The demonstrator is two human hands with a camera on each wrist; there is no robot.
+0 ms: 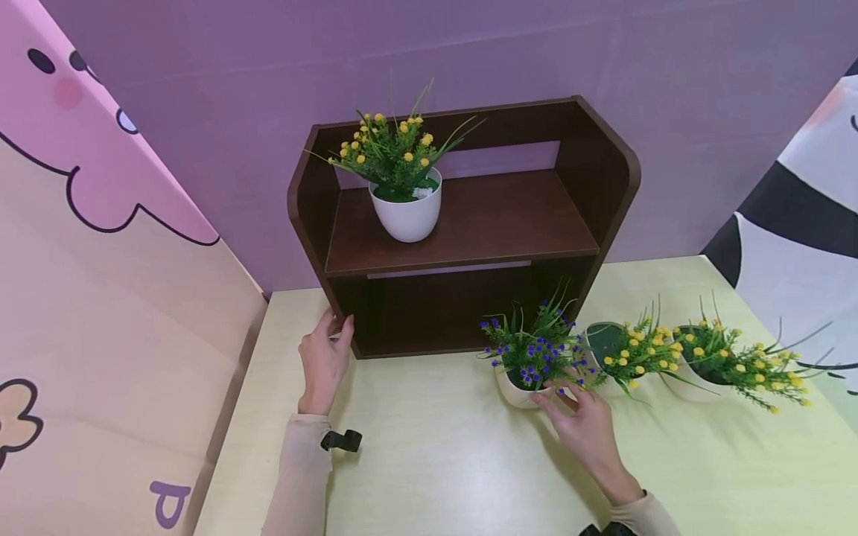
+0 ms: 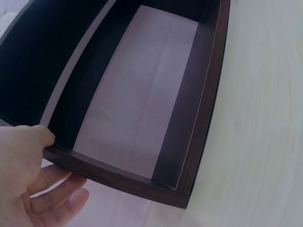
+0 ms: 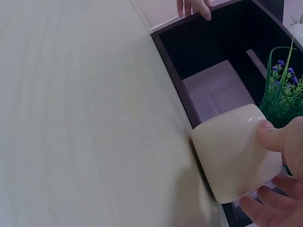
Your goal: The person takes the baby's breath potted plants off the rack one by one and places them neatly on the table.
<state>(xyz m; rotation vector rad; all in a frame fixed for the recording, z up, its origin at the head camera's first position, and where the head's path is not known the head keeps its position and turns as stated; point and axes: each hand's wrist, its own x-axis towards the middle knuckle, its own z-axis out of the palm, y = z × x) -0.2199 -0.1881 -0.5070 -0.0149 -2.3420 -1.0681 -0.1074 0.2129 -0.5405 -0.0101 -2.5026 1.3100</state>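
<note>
A dark brown two-tier wooden shelf [image 1: 516,216] stands at the back of the table. My left hand [image 1: 325,368] grips the lower part of its left side panel, the thumb [image 2: 43,136] on the inner side and the other fingers outside. At the shelf's lower right front, my right hand [image 1: 588,430] holds a white potted plant with blue-purple flowers [image 3: 236,153] by its rim and side. In the right wrist view its pot is tilted, close to the shelf's front edge. Leaves partly hide the right fingertips in the head view.
On the upper tier sits a white potted plant with yellow flowers [image 1: 407,216]. Two more yellow-flowered pots, a nearer one [image 1: 606,380] and a farther one [image 1: 693,383], lean on the pale table [image 1: 429,461] at right. A purple wall [image 1: 268,149] stands behind.
</note>
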